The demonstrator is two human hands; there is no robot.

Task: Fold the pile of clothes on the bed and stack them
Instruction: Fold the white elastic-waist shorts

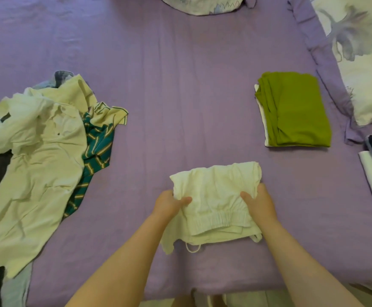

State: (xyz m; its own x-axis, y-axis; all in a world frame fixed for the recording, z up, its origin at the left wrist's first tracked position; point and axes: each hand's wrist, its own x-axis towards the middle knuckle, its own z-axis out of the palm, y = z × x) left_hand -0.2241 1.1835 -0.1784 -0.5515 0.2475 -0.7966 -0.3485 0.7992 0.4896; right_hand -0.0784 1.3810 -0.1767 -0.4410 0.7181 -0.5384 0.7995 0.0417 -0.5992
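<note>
White shorts [216, 200] (one pair) gripped by left hand [169, 204] and right hand [261, 203]; one green garment [295, 109] folded.

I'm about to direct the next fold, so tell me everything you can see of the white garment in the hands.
The white garment is a folded piece of soft, wrinkled cloth with an elastic waistband near its front edge and a thin cord loop hanging below. It lies on the purple bedsheet, near the bed's front edge. The left hand grips its left side and the right hand its right side, thumbs on top.
</note>
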